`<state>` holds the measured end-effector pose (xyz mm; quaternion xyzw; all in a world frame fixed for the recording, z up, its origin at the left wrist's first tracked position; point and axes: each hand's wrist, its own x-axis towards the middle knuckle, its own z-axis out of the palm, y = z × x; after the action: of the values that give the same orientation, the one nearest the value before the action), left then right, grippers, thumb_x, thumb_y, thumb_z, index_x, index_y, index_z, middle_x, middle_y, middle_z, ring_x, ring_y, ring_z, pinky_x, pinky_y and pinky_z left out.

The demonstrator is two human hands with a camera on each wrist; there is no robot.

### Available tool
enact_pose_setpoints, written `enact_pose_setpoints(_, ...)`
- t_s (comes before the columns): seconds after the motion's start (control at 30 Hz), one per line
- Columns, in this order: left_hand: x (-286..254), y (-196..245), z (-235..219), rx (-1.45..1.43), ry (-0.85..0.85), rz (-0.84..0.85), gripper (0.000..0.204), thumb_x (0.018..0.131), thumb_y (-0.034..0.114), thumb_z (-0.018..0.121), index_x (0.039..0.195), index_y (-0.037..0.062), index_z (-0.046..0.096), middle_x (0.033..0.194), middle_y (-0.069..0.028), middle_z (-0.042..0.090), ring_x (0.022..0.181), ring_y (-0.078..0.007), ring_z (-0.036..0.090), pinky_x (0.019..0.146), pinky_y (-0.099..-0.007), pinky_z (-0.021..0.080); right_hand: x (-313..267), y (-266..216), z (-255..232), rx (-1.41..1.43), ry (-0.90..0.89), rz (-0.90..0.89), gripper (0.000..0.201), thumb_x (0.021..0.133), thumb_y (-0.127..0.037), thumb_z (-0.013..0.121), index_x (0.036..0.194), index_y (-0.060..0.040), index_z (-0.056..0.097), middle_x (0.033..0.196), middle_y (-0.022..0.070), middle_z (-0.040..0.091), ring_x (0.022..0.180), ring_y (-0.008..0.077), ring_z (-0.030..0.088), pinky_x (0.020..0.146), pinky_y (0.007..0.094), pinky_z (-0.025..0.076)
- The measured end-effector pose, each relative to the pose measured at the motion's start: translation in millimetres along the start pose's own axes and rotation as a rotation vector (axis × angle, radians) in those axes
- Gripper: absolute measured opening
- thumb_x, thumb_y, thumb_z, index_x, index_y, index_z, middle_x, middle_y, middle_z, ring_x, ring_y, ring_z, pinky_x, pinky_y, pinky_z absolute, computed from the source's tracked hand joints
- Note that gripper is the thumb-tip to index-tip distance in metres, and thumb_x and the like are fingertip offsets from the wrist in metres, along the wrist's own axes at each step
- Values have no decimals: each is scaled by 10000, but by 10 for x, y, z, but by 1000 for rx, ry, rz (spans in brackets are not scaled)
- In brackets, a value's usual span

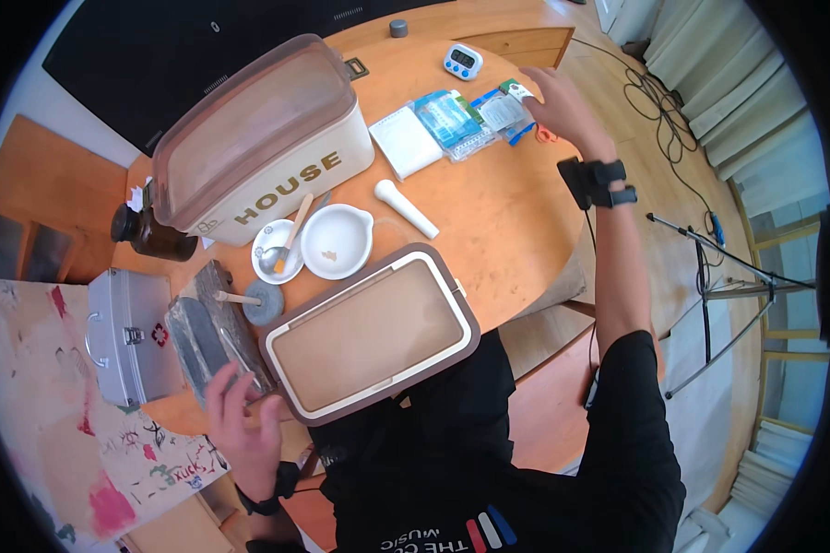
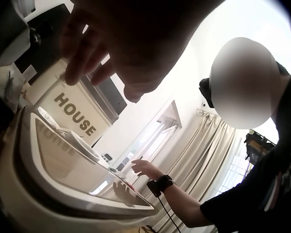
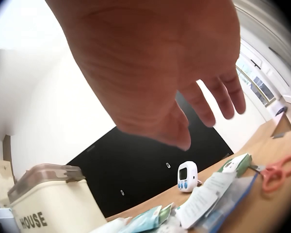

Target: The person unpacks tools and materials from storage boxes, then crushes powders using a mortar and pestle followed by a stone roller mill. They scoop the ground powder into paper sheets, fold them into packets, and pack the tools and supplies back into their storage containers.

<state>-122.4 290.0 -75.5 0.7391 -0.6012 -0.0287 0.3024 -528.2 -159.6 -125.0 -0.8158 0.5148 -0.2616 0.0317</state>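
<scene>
My left hand (image 1: pixel 242 433) hovers with spread fingers by the left corner of a lidded box (image 1: pixel 369 341) with a brown rim, beside a dark grey stone block (image 1: pixel 198 341). Nothing is in its grasp, and the left wrist view shows the fingers (image 2: pixel 77 60) loosely extended. Over the table's right side my right hand (image 1: pixel 567 111) reaches out, fingers extended and holding nothing. Below and beside it lie plastic packets (image 1: pixel 503 112) and orange-handled scissors (image 3: pixel 271 171). A white timer (image 1: pixel 463 62) stands further back.
A large cream box marked HOUSE (image 1: pixel 277 198) stands at the back left. In front are a white mortar (image 1: pixel 337 226), a pestle (image 1: pixel 406 208) and a small dish with spoons (image 1: pixel 272 258). A silver case (image 1: pixel 124 341) and brown jar (image 1: pixel 157 235) flank the left edge.
</scene>
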Motion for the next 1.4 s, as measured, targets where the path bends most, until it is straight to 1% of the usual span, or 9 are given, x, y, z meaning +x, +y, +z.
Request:
enact_pose_setpoints(0.27, 491, 177, -109, 113, -14, 176, 304, 822, 18, 773, 1102, -47, 674, 1237, -186, 659, 792, -246, 648, 720, -337, 552, 243, -692, 329, 309, -234, -8, 599, 905, -429, 735, 1299, 16, 666, 1171, 213, 723, 1141, 368, 663, 971, 417, 522)
enact_pose_setpoints(0.53, 1597, 356, -272, 250, 126, 514, 219, 836, 45, 794, 1015, -27, 691, 1062, -177, 710, 895, -347, 683, 778, -383, 550, 83, -1604, 817, -158, -38, -328, 584, 808, -474, 810, 1158, -39, 640, 1034, 194, 665, 949, 406, 681, 827, 488, 545)
enact_pose_setpoints(0.73, 2456, -370, -143, 369, 117, 474, 359, 970, 258, 677, 1206, -13, 674, 1267, -202, 649, 1161, -373, 616, 1022, -421, 471, 49, -1839, 1090, -221, -119, -163, 433, 826, -345, 784, 1104, -57, 620, 1114, 196, 608, 891, 411, 702, 731, 490, 586)
enact_pose_setpoints(0.87, 2700, -978, -141, 336, 258, 411, 378, 995, 218, 620, 1292, -16, 633, 1340, -221, 619, 1163, -379, 631, 1016, -410, 493, 15, -1861, 829, -114, -84, -88, 432, 825, -288, 748, 1141, -35, 597, 1167, 248, 592, 956, 458, 677, 807, 519, 581)
enact_pose_setpoints(1.0, 2902, -1225, -199, -267, 84, 6, 350, 1051, 171, 528, 1346, 6, 617, 1339, -156, 659, 1260, -256, 614, 1054, -362, 479, 187, -1713, 409, 20, 176, -109, 453, 855, -357, 720, 1102, -2, 588, 1073, 251, 605, 1017, 437, 658, 810, 534, 556)
enact_pose_setpoints(1.1, 2982, -1051, -126, -502, 145, -44, 443, 1091, 316, 487, 1373, -1, 610, 1305, -142, 682, 1259, -238, 606, 1053, -355, 469, 384, -2482, -226, 195, 287, -130, 454, 875, -389, 726, 1068, 4, 603, 1031, 240, 600, 1023, 424, 621, 812, 525, 549)
enact_pose_setpoints(1.2, 3085, -1003, 15, -565, 187, -33, 599, 1094, 486, 426, 1388, -4, 603, 1340, -178, 659, 1280, -264, 587, 1079, -375, 445, 581, -3473, -96, 190, 360, -402, 426, 892, -392, 725, 1022, 7, 650, 1031, 219, 600, 959, 413, 644, 783, 506, 570)
enact_pose_setpoints(1.33, 3269, -1129, 156, -659, 310, -55, 773, 1090, 626, 333, 1257, -61, 647, 1160, -189, 698, 1120, -291, 635, 1017, -410, 462, 776, -4397, 611, 130, 107, -340, 439, 843, -360, 745, 1098, -3, 724, 1176, 245, 615, 960, 405, 721, 837, 501, 603)
enact_pose_setpoints(1.4, 3283, -1143, 168, -642, 231, -37, 836, 1066, 681, 331, 1315, -49, 655, 1219, -188, 709, 1096, -273, 648, 973, -415, 483, 864, -4572, 1090, -116, -190, -671, 414, 849, -326, 725, 1124, -18, 743, 1236, 249, 652, 995, 415, 716, 884, 536, 581)
